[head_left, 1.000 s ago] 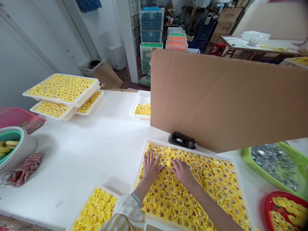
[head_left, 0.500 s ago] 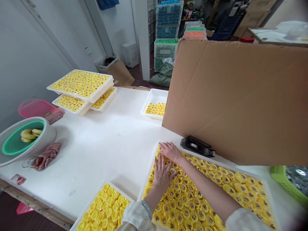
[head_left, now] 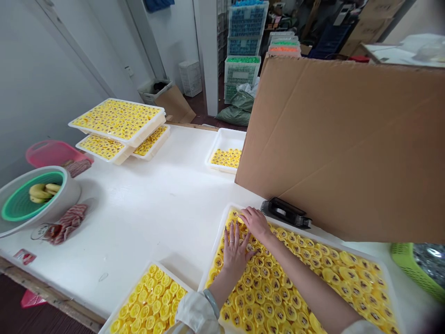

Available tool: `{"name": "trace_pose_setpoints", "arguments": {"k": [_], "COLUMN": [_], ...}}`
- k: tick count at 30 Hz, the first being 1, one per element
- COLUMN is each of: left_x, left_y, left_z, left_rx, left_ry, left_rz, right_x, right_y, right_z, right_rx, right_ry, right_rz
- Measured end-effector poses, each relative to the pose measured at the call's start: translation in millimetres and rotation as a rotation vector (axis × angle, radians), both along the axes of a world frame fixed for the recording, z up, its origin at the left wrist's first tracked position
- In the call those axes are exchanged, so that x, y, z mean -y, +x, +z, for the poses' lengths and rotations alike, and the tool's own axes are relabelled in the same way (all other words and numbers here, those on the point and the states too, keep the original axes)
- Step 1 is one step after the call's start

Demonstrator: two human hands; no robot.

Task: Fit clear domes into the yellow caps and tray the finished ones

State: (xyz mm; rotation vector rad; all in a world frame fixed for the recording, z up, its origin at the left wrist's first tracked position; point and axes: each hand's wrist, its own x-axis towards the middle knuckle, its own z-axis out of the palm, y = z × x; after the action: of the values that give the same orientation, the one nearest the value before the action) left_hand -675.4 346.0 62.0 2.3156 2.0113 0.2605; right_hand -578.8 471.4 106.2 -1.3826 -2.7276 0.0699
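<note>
A white tray (head_left: 218, 240) full of several small yellow round pieces (head_left: 278, 287) lies in front of me. My left hand (head_left: 233, 251) rests flat on the pieces near the tray's left side, fingers spread. My right hand (head_left: 255, 221) lies on the pieces at the tray's far left corner, fingers curled down onto them; whether it holds one I cannot make out. A black device (head_left: 285, 212) sits just behind the tray.
A large cardboard sheet (head_left: 347, 139) stands at the right. A second tray of yellow pieces (head_left: 146, 304) is near left, stacked trays (head_left: 118, 127) and a small tray (head_left: 225, 155) lie farther back. A bowl with bananas (head_left: 34, 197), a pink basket (head_left: 52, 153) and a green basket (head_left: 413, 264) flank the table.
The view has swung left over the second. My right hand moved from the tray's middle to its far left corner; my left hand stayed flat on the pieces.
</note>
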Motion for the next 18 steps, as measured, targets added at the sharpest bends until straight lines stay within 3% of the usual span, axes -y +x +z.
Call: {"name": "trace_pose_setpoints", "arguments": {"k": [11, 15, 18], "left_x": [2.4, -9.1, -18.9], "left_y": [-4.4, -12.4, -19.1], "left_z": [-0.9, 4.3, 4.7], "left_rx": [-0.039, -0.052, -0.054], "left_ry": [0.012, 0.023, 0.033], "left_rz": [-0.009, -0.019, -0.098], "right_x": [15.3, 16.6, 13.3], "right_y": [37.6, 35.5, 26.5], "right_z": [10.8, 16.0, 16.5], "right_rx": [0.015, 0.102, 0.159], "right_ry": [-0.118, -0.148, -0.157], "right_rz": [-0.116, -0.093, -0.072]}}
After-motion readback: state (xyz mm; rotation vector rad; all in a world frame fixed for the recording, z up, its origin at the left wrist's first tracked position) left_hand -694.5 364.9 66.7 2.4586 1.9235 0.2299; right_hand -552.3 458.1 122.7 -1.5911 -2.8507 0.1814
